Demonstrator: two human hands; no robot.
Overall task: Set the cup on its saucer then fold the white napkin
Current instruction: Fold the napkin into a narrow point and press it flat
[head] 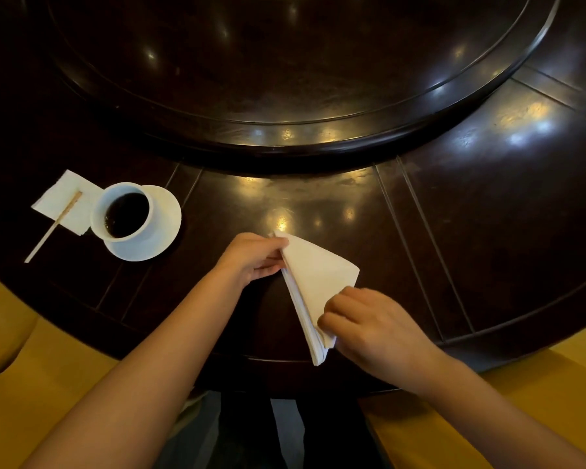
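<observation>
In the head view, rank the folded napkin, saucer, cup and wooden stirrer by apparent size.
1. Folded napkin
2. Saucer, close to it in area, so unsure
3. Cup
4. Wooden stirrer, long but thinnest

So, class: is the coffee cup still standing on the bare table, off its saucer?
No, the cup sits on its white saucer, left of both hands.

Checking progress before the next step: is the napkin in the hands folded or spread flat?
Folded. The napkin forms a triangle with stacked layers along its left edge, pinched by the left hand and right hand.
</observation>
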